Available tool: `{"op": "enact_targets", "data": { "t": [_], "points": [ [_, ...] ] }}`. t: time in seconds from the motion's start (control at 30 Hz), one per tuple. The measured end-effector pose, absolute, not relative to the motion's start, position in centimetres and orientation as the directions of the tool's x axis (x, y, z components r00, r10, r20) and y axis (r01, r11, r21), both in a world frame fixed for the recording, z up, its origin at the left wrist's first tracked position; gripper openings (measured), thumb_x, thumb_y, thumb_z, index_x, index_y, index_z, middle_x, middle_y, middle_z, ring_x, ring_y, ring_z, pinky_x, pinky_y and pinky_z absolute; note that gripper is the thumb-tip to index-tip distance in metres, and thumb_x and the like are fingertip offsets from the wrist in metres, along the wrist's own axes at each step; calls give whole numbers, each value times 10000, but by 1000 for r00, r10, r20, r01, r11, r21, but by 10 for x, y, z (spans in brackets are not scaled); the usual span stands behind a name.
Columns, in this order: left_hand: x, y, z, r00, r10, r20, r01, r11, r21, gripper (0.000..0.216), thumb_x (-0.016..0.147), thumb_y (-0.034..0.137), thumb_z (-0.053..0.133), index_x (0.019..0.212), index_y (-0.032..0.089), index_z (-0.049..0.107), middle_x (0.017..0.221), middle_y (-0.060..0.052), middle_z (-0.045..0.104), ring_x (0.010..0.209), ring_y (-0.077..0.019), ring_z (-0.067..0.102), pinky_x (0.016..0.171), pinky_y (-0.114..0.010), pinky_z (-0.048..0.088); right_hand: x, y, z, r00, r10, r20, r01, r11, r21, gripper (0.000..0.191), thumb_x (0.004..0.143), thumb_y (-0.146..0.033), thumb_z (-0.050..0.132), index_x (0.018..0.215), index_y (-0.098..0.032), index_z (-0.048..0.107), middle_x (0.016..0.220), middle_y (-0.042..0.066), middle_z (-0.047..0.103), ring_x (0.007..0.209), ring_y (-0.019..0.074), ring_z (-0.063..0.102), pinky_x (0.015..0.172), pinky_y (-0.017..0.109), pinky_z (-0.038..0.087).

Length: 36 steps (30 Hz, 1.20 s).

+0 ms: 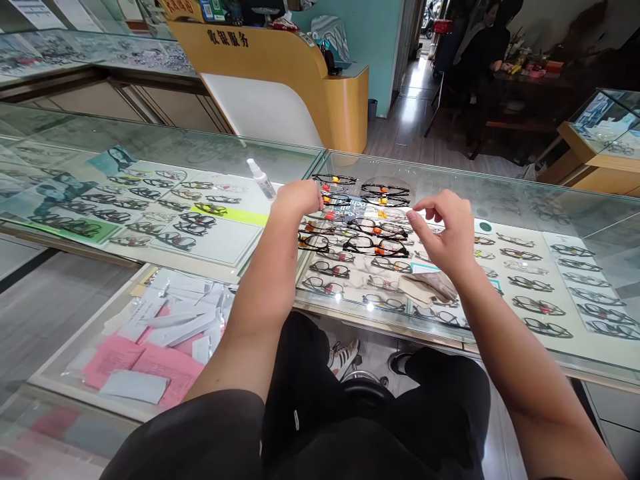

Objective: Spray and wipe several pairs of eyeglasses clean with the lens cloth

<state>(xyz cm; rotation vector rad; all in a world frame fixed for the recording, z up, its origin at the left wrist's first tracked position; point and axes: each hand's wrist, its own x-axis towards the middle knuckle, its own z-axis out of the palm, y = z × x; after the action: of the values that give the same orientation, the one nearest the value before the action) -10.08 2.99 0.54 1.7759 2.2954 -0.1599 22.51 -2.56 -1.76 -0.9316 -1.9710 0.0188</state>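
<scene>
Several black glasses frames with orange tags [373, 247] lie in rows on top of a glass display counter [500, 190]. My left hand [299, 197] is closed into a loose fist at the left end of the rows, touching a frame there; whether it grips it I cannot tell. My right hand [447, 227] hovers over the right end of the rows, fingers curled and apart, holding nothing. A beige cleaning cloth [427, 287] lies on the glass just below my right wrist. A small white spray bottle [261, 179] lies on the glass left of my left hand.
More glasses [545, 280] are displayed inside the case under the glass. A lower shelf holds pink and white papers [150, 347]. A yellow service desk [280, 73] stands behind. A person in dark clothes [480, 47] sits at a table at the far right.
</scene>
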Motion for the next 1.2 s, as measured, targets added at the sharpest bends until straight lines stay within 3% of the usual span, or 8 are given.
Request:
{"op": "enact_targets", "data": {
  "t": [0.17, 0.33, 0.47, 0.7, 0.93, 1.0, 1.07, 1.2],
  "points": [
    [-103, 30, 6, -240, 944, -227, 956, 271, 116, 307, 758, 140, 816, 1014, 296, 883, 1141, -80, 839, 1060, -309, 747, 892, -344, 540, 225, -26, -18, -285, 602, 746, 595, 721, -355, 268, 1052, -489, 639, 945, -249, 690, 802, 10, 631, 772, 204, 574, 797, 404, 356],
    [-109, 39, -1, -286, 958, -10, 928, 280, 248, 310, 873, 255, 760, 1155, 304, 879, 1182, -95, 830, 1162, -345, 721, 934, -401, 539, 225, -26, -19, -286, 608, 741, 605, 714, -352, 284, 1053, -503, 636, 935, -250, 689, 804, 14, 641, 774, 207, 576, 795, 405, 354],
    [-114, 49, -13, -265, 964, -10, 926, 258, 275, 227, 829, 295, 846, 1048, 298, 905, 1036, -75, 846, 1069, -324, 740, 916, -386, 543, 225, -26, -18, -282, 609, 741, 595, 717, -363, 268, 1049, -488, 646, 933, -250, 683, 808, 9, 631, 780, 202, 576, 806, 405, 354],
    [-114, 55, -27, -261, 965, -6, 921, 251, 297, 226, 782, 262, 895, 1005, 296, 903, 1035, -63, 856, 1018, -311, 763, 900, -368, 542, 226, -25, -18, -290, 588, 755, 579, 736, -351, 244, 1052, -454, 660, 937, -241, 691, 802, 0, 626, 772, 191, 577, 797, 393, 345],
    [-119, 45, -13, -278, 960, 40, 912, 251, 325, 166, 752, 320, 896, 918, 314, 910, 860, -80, 815, 893, -324, 721, 817, -398, 510, 226, -22, -18, -276, 605, 747, 585, 722, -369, 238, 1051, -426, 657, 914, -234, 688, 816, 2, 639, 779, 187, 572, 809, 390, 338],
    [-116, 40, -5, -272, 960, 70, 891, 224, 396, 145, 743, 331, 903, 887, 312, 908, 781, -74, 775, 822, -313, 685, 757, -388, 468, 226, -21, -19, -269, 616, 740, 590, 713, -379, 236, 1051, -419, 655, 913, -232, 690, 819, 2, 638, 781, 187, 572, 807, 388, 334],
    [-105, 35, 1, -213, 964, 157, 833, 95, 545, 158, 747, 360, 908, 889, 291, 908, 684, -54, 705, 734, -273, 629, 702, -366, 415, 227, -19, -19, -261, 635, 727, 592, 700, -398, 229, 1052, -409, 652, 920, -227, 694, 829, 6, 644, 788, 187, 577, 811, 387, 336],
    [-55, 23, 0, -133, 951, 279, 363, -215, 907, 357, 704, 473, 947, 943, 214, 886, 622, -9, 615, 617, -158, 494, 625, -302, 337, 225, -19, -18, -270, 701, 660, 559, 672, -486, 217, 1056, -407, 647, 972, -223, 727, 852, 13, 665, 821, 191, 597, 820, 378, 356]
  ]
}}
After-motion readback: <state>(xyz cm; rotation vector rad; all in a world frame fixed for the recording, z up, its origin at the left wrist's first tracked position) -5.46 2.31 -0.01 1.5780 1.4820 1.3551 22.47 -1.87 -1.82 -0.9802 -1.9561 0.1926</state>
